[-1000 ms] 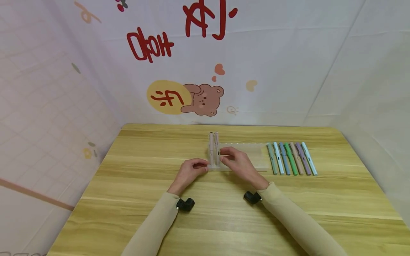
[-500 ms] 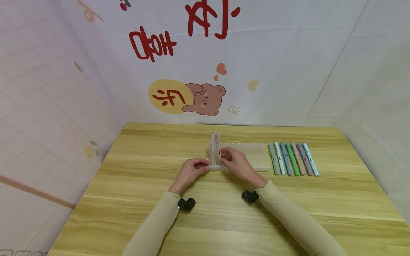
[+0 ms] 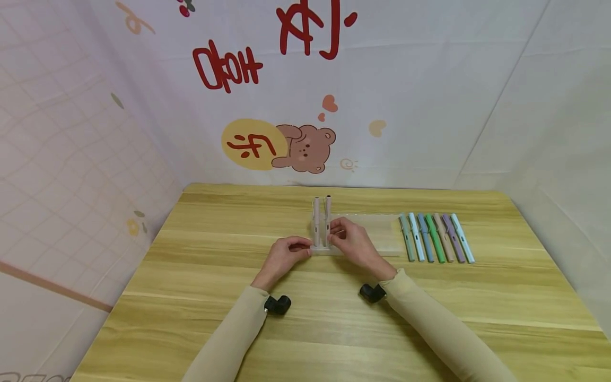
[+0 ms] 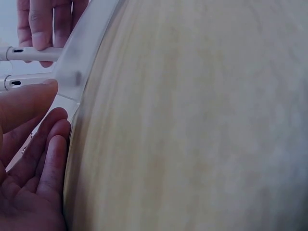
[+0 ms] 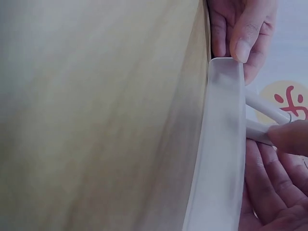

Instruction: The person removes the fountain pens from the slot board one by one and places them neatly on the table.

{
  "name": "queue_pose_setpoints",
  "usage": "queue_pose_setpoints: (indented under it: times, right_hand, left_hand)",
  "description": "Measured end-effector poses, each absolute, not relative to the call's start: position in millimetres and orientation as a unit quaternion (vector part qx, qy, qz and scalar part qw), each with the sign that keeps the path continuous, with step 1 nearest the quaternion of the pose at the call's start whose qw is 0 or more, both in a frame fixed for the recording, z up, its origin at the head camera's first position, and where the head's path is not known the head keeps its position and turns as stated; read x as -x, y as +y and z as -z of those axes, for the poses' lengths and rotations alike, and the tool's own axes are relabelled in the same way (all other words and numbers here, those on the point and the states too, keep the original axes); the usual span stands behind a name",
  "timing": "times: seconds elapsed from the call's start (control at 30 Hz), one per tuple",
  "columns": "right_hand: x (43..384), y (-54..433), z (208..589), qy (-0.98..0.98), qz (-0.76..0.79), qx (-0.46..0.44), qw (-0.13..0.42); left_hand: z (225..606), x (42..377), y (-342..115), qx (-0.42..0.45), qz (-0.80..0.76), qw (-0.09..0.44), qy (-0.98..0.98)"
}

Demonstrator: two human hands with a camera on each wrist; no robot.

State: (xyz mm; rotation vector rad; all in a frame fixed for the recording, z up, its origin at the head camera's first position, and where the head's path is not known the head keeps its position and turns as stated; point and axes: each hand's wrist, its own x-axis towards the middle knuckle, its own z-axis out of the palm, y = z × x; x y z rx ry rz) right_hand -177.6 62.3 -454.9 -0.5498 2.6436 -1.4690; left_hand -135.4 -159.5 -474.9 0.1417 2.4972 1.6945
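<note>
A long frosted clear pen stand (image 3: 353, 251) lies mid-table, with two pale pinkish-grey pens upright at its left end. My left hand (image 3: 287, 259) grips the stand's left end; its thumb sits at the corner in the right wrist view. The left pen (image 3: 316, 222) stands by itself. My right hand (image 3: 354, 241) pinches the right pen (image 3: 328, 212) low on its barrel, between thumb and fingers. In the left wrist view this pen's lower end (image 4: 45, 54) meets the stand, and the right fingers (image 4: 41, 24) lie behind it.
Several capped pens (image 3: 431, 237) in green, blue, brown and purple lie in a row right of the stand. A white printed cloth wall (image 3: 406, 95) rises behind the wooden table (image 3: 305, 329). Black wrist cameras (image 3: 278, 304) sit on both sleeves.
The right pen has shifted slightly right and straightened, with a wider gap from the left pen. The right hand stays on it; the left hand holds its place at the stand's end.
</note>
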Motion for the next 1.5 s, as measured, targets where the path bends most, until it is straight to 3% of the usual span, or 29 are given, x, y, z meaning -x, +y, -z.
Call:
queue_pose_setpoints:
  times: [0.33, 1.5]
  right_hand:
    - [173.5, 66.5, 447.8, 0.842, 0.513, 0.168, -0.026]
    - [144.0, 129.4, 413.5, 0.831, 0.526, 0.165, -0.076]
  left_hand:
    - [473.6, 135.0, -157.5, -0.041, -0.565, 0.059, 0.822]
    - [475.3, 133.9, -157.7, -0.038, -0.555, 0.056, 0.829]
